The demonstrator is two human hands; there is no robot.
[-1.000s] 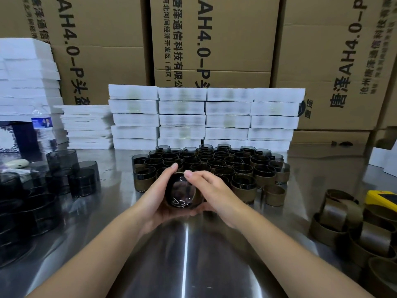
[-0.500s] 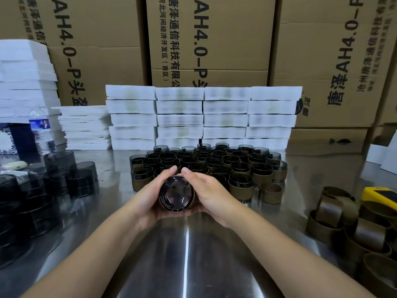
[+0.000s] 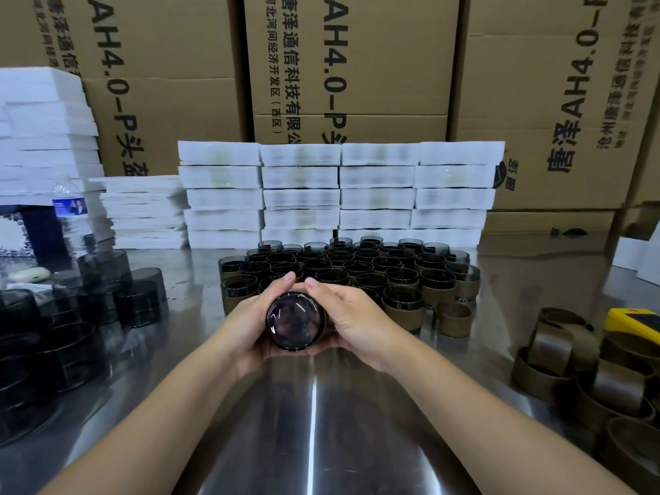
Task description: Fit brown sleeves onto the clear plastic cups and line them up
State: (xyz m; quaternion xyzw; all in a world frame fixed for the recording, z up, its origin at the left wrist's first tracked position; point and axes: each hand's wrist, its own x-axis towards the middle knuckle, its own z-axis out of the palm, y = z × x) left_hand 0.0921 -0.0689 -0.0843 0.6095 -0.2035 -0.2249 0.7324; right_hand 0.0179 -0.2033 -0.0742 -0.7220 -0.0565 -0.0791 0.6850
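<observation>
We clasp one cup [image 3: 295, 321], left hand [image 3: 248, 317] and right hand [image 3: 355, 321] curled round; sleeved cups [image 3: 403, 305] crowd the table [image 3: 321, 434]; bare cups [image 3: 137, 298], sleeves [image 3: 557, 355] remain.

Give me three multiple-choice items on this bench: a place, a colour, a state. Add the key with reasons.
1. The loose brown sleeves lie: A) on a chair; B) at the right of the table; C) in the person's lap.
2. The flat boxes behind the lined-up cups are: A) red; B) green; C) white.
3. The held cup is: A) tipped sideways between both hands; B) upright on the table; C) nested in another cup.
Key: 1 B, they pile near the right edge; 2 C, every stack is white; 3 A, the left hand and right hand grip it, a round end facing the camera.
</observation>
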